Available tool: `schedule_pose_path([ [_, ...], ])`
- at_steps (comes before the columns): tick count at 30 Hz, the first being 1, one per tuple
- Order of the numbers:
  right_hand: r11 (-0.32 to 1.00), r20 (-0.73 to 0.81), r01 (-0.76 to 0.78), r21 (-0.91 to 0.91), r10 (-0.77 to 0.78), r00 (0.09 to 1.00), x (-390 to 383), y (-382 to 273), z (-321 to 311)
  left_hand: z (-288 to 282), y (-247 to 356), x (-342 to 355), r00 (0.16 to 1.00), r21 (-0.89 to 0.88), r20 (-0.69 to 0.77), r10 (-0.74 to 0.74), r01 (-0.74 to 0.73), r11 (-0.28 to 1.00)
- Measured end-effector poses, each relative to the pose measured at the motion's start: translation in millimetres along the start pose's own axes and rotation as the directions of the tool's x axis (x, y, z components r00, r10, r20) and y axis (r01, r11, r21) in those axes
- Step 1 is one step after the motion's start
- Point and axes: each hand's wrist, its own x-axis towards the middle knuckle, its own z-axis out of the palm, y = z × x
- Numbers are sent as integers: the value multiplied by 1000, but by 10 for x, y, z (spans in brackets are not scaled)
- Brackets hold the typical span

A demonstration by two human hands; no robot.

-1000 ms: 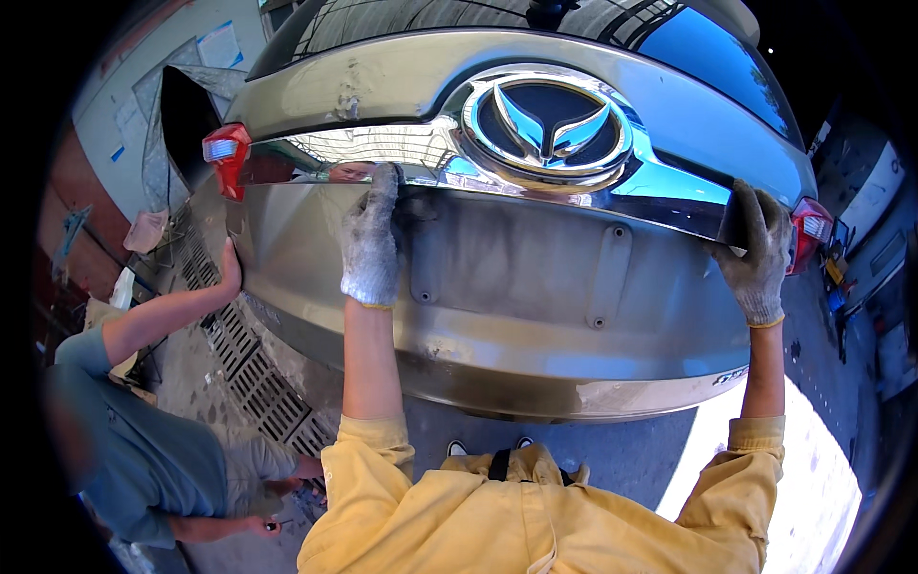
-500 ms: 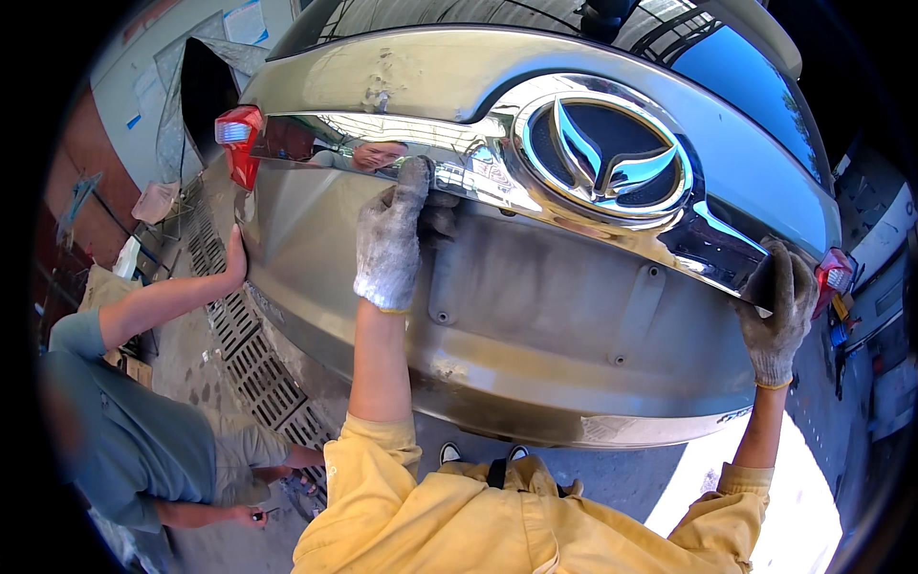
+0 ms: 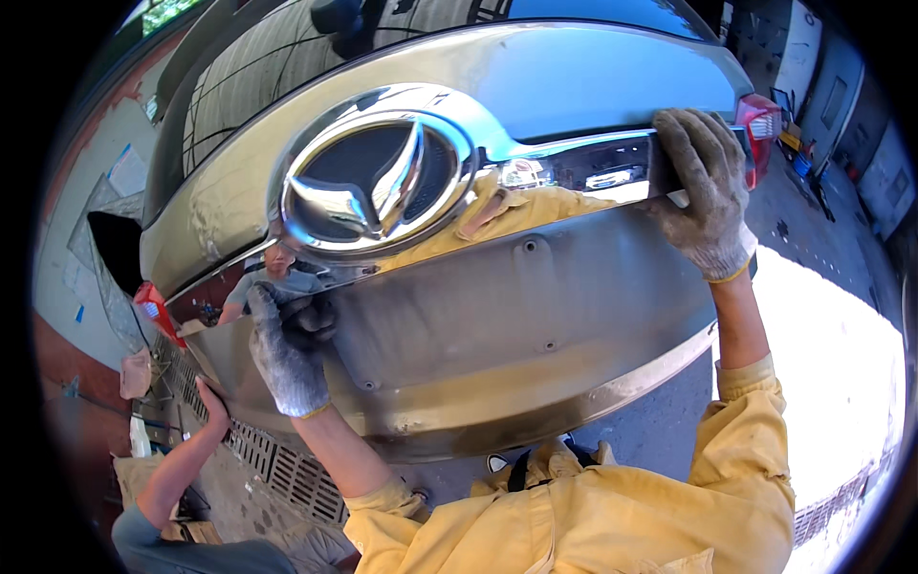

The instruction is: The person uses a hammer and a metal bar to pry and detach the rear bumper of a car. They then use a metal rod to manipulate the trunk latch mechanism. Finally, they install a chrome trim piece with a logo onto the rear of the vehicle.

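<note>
Judged partway: chrome trim strip [image 3: 574, 180] laid across tailgate [image 3: 622, 277], mid-frame, rising from lower left to upper right between red tail lamps [image 3: 761, 134]; release not yet made, fastening not visible. Recess below bare, screw holes [image 3: 531, 246] exposed. Right gloved hand [image 3: 703, 191], upper right of frame: pinching strip's end, fingers wrapped over. Left gloved hand [image 3: 287, 356], left of centre: against lower edge, closure impossible to tell. Finish bright, mirror-like, reflecting yellow sleeve; oval emblem [image 3: 390, 182] dark-centred.
</note>
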Motion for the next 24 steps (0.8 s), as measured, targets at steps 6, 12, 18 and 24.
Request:
schedule_pose_path([
  [6,1000,-288,18,14,-13,958,-83,-95,279,72,-58,-75,979,23,-1,203,-203,979],
  [12,992,-186,-12,123,35,982,-110,2,227,98,-79,28,999,-66,-39,-13,10,998],
  [18,976,-221,100,193,-56,974,-99,167,293,-69,-200,155,1000,-211,-25,16,-21,977],
  [24,976,-328,114,186,-47,943,-25,27,344,-509,-338,363,980,-128,93,174,-162,979],
])
